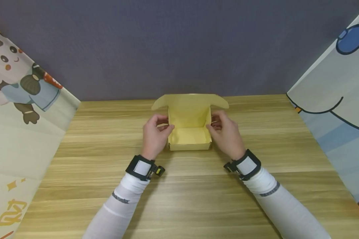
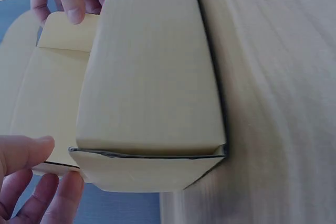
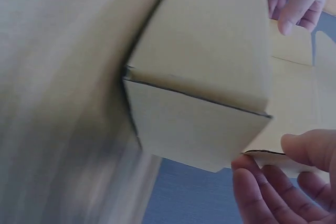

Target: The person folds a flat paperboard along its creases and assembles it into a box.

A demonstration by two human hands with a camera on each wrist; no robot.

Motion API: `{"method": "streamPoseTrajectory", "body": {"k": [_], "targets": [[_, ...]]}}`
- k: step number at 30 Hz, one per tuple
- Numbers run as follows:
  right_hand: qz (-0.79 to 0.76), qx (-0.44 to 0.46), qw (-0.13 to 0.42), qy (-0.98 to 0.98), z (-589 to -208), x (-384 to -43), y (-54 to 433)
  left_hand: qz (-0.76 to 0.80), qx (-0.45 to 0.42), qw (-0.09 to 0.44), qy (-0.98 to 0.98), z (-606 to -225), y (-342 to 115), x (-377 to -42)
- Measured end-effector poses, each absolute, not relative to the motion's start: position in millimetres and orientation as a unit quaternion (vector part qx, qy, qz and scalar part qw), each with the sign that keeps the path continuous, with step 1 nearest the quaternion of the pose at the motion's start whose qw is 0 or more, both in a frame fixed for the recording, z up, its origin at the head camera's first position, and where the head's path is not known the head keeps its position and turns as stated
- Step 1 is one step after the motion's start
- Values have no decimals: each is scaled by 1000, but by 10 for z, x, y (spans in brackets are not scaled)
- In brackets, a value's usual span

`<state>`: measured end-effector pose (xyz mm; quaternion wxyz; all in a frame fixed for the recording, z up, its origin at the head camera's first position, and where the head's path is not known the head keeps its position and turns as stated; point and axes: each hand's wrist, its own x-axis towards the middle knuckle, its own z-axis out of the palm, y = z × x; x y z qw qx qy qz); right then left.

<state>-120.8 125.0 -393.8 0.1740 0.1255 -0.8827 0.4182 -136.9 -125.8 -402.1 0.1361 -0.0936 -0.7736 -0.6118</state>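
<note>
A small yellowish cardboard box (image 1: pixel 190 146) sits at the back middle of the table with its lid (image 1: pixel 189 111) raised behind. Rounded ears stick out at both ends of the lid's top edge. My left hand (image 1: pixel 155 134) pinches the left side flap of the lid between thumb and fingers. On the opposite side my right hand (image 1: pixel 227 134) pinches the right side flap (image 3: pixel 273 161) in the same way. Both wrist views show the box's front wall (image 2: pixel 149 66) close up and the other hand beyond it. Nothing lies inside the part of the box I see.
The wood-grain table (image 1: pixel 191 205) meets a dark blue-grey wall (image 1: pixel 179 49) just behind the box. Cartoon-printed panels stand along the left (image 1: pixel 27 116) and right (image 1: pixel 332 99). Each wrist carries a black strap (image 1: pixel 140 167) with a small camera.
</note>
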Motion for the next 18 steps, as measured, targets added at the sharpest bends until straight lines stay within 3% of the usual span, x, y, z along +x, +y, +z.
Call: {"method": "streamPoseTrajectory", "body": {"k": [12, 18], "targets": [[403, 154, 184, -883, -4052, -1183, 1355, -598, -135, 115, -782, -4061, -1327, -1303], [436, 166, 162, -869, -4121, -1176, 1439, -571, -127, 91, -806, -4002, -1412, -1252]]}}
